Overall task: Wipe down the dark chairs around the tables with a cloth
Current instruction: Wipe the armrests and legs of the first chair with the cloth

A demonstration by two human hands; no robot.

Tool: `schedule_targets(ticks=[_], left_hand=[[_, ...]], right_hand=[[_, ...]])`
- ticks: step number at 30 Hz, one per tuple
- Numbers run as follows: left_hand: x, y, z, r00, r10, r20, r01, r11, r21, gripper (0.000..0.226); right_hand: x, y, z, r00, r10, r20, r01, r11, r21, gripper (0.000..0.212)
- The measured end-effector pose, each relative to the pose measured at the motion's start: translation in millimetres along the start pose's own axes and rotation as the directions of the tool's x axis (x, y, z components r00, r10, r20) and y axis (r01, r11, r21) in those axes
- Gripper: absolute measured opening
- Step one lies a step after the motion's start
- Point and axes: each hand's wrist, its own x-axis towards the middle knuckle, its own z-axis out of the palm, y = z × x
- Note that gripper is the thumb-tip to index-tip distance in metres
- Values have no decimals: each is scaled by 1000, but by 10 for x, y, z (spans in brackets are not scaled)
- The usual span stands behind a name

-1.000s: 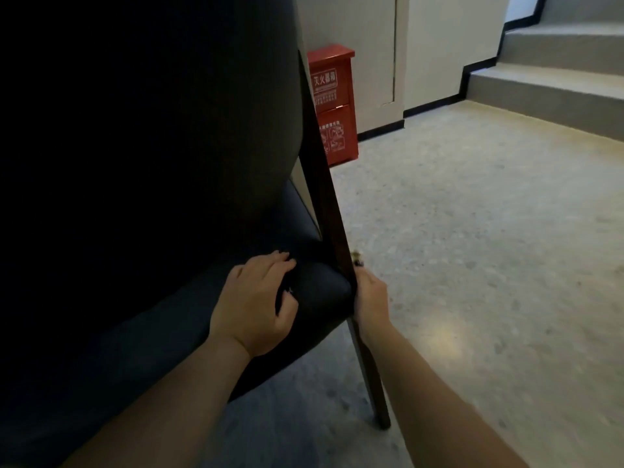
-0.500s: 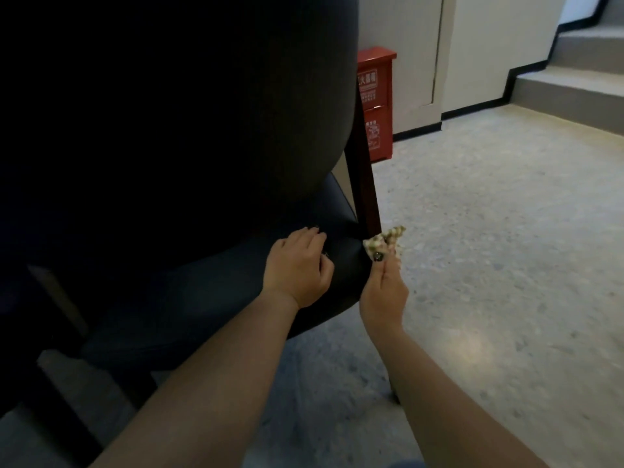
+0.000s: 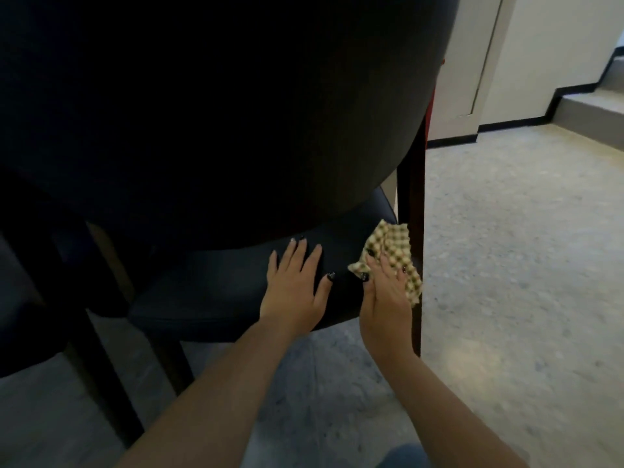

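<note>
A dark upholstered chair [image 3: 216,130] fills the upper left, its curved backrest towards me and its dark seat cushion [image 3: 216,292] below. My left hand [image 3: 295,285] lies flat on the rear of the seat, fingers straight and spread. My right hand [image 3: 385,298] presses a yellow and brown checked cloth [image 3: 393,251] against the seat's rear right corner, beside the dark red wooden leg [image 3: 410,204]. The fingers lie straight over the cloth.
Speckled grey floor [image 3: 523,265] stretches to the right. A pale wall with a black skirting board [image 3: 506,125] runs behind, and a step [image 3: 591,109] rises at the far right. Another dark chair's legs [image 3: 67,298] stand at the left.
My view has shifted left and nearer. The right hand moved from the leg onto the seat corner and the cloth is now spread out. The left hand's fingers have flattened.
</note>
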Motion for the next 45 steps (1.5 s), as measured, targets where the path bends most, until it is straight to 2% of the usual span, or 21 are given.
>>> schedule_targets(ticks=[4,6,7,9,11,14,18,21,23,24,26,28,30,31,33,34,36,38,41,43,45], left_hand=[[-87,-11,-202,998,41,49,-32,983,-182,56],[-223,44,-415,999,35,39,-20,938,-345,56],[-316,73,-537,1000,22,13,-15,914,-406,55],[-504,153,-834,993,40,-113,-82,912,-401,51],[-659,262,-1208,949,126,-289,-216,927,-306,43],[-796,400,-1881,824,303,-478,-420,894,-157,34],[-810,455,-2795,633,424,-648,-590,806,-48,27],[-691,428,-3415,584,381,-717,-618,781,-89,25],[-524,383,-3740,605,318,-730,-609,775,-167,24],[-412,345,-3855,638,281,-717,-590,777,-220,24],[-153,239,-3995,756,241,-609,-513,795,-322,25],[94,103,-4000,880,232,-414,-398,837,-376,31],[281,-31,-3909,960,219,-173,-271,879,-391,41],[343,-69,-3861,979,206,-11,-193,896,-400,46],[432,-98,-3779,943,171,285,-65,935,-349,55],[471,-108,-3744,923,157,352,-43,950,-309,59],[531,-129,-3681,916,153,371,-38,953,-300,64],[579,-155,-3612,903,188,385,-33,926,-376,71],[570,-188,-3514,863,189,469,87,858,-506,76],[558,-176,-3467,844,173,507,193,785,-589,83],[533,-149,-3426,842,162,515,277,689,-670,88]], right_hand=[[29,-170,-250,964,204,171,-223,969,104,29],[-24,-301,-455,923,310,228,-368,885,286,31],[-56,-379,-579,911,353,213,-410,827,385,32],[-50,-537,-832,891,430,146,-440,737,513,33],[115,-762,-1103,873,482,70,-425,684,593,35],[582,-1198,-1558,891,444,-93,-279,697,661,40],[1230,-1772,-2112,935,175,-309,80,744,664,33],[1695,-2091,-2285,908,-60,-414,294,795,530,28],[1981,-2244,-2260,879,-237,-414,409,821,398,23],[2108,-2294,-2207,875,-299,-380,435,831,347,21],[2297,-2346,-2058,900,-379,-216,430,853,296,20],[2416,-2316,-1888,916,-393,75,364,897,251,24],[2500,-2244,-1752,874,-332,354,282,941,188,29],[2538,-2218,-1726,845,-308,438,263,951,162,33],[2615,-2203,-1721,794,-264,548,246,963,108,37],[2664,-2205,-1718,772,-228,593,234,970,68,36],[2783,-2243,-1694,713,-129,689,201,979,-24,39],[2887,-2301,-1610,624,-17,781,183,975,-125,39],[2960,-2408,-1463,512,81,855,173,966,-195,39],[2981,-2430,-1414,535,100,839,50,987,-150,43],[2986,-2396,-1436,647,152,747,-170,984,-52,40]])
